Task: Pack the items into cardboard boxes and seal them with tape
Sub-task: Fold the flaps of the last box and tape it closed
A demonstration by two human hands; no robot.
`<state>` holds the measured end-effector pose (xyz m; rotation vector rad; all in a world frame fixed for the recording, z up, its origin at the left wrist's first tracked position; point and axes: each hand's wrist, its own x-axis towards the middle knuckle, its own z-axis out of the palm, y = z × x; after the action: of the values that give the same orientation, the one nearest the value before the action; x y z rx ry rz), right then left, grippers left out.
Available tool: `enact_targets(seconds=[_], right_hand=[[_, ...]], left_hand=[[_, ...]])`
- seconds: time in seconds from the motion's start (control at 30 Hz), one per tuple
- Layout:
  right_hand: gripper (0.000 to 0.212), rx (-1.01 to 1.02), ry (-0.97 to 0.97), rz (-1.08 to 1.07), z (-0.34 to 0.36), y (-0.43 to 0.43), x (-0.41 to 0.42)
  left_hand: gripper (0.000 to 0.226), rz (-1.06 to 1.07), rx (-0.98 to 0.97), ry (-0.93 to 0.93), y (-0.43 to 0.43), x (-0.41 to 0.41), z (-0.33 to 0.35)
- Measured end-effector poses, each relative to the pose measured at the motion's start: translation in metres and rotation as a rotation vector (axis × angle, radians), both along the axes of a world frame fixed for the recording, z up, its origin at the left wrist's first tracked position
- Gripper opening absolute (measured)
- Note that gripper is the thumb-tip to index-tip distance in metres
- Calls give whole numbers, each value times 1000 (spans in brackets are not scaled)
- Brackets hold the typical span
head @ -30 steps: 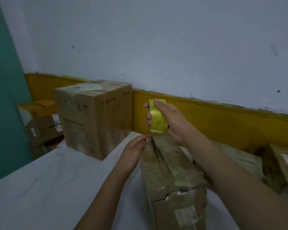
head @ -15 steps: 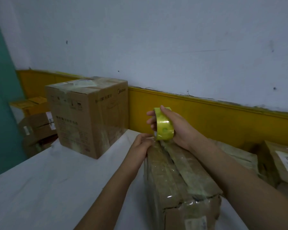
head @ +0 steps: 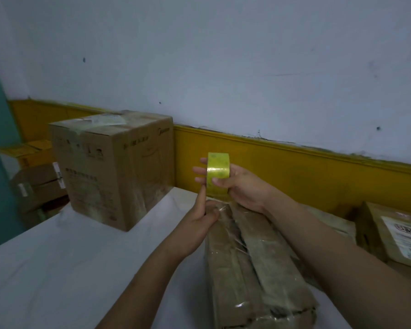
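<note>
A long, flat cardboard box wrapped in clear tape lies on the white table, running away from me. My right hand holds a yellow roll of tape upright just above the box's far end. A clear strip runs from the roll down to the box. My left hand rests at the box's far left corner, its index finger raised and touching the strip below the roll.
A tall sealed cardboard box stands at the back left of the table. More boxes are stacked on the floor at the left. Labelled parcels lie at the right. A white wall with a yellow band runs behind.
My right hand has lifted the roll a little away from the box's end. My left index finger has risen from the box corner to the strip of tape.
</note>
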<state>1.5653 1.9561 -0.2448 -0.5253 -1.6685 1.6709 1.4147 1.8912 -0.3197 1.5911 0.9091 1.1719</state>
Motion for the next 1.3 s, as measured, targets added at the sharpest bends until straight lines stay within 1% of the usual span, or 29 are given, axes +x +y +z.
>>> enact_targets(seconds=[0.17,0.27,0.4,0.43,0.5,0.57,0.6,0.67,0.77,0.8,0.87,0.93,1.03,1.07,1.13,1.17,1.2,1.23,1.3], right_hand=[[60,19,-81,-86,9,7,5],[60,20,-126,-126,8,12,12],[49,-30,-254,-91,-2,15,16],[46,-35,-271,-86,-4,15,17],[42,-13,-317,-91,-5,15,19],[41,34,-420,-123,-6,15,20],[40,53,-476,-141,-7,16,20],[37,61,-571,-170,-8,17,19],[23,46,-729,-188,-7,16,22],[24,51,-804,-212,-7,14,24],[41,88,-913,-296,-8,13,26],[50,179,-958,-361,-11,13,26],[48,239,-965,-385,-14,11,27],[51,251,-967,-390,-15,11,28],[52,279,-973,-409,-17,11,31],[50,307,-985,-419,-18,10,32],[47,346,-1005,-431,-20,10,33],[46,388,-1018,-442,-21,9,33],[52,439,-1015,-465,-22,6,31]], left_hand=[[86,51,6,-33,5,-4,-6],[81,63,43,-51,7,-4,-8],[76,45,109,7,3,0,-10],[74,36,125,16,2,2,-9],[59,17,147,24,-1,3,-6],[42,17,150,67,-3,4,-3],[38,27,145,93,-4,5,-2],[37,65,122,117,-6,5,-2],[36,74,89,93,-7,5,-2],[38,78,78,95,-7,5,-1],[41,128,80,108,-7,8,0],[41,214,142,173,-9,14,-2],[39,305,218,372,-15,19,1],[36,352,262,454,-17,16,6],[29,442,437,676,-22,9,21],[34,405,498,770,-27,8,28],[45,307,535,829,-34,8,33],[53,185,549,859,-42,10,33],[59,10,519,832,-60,13,27]])
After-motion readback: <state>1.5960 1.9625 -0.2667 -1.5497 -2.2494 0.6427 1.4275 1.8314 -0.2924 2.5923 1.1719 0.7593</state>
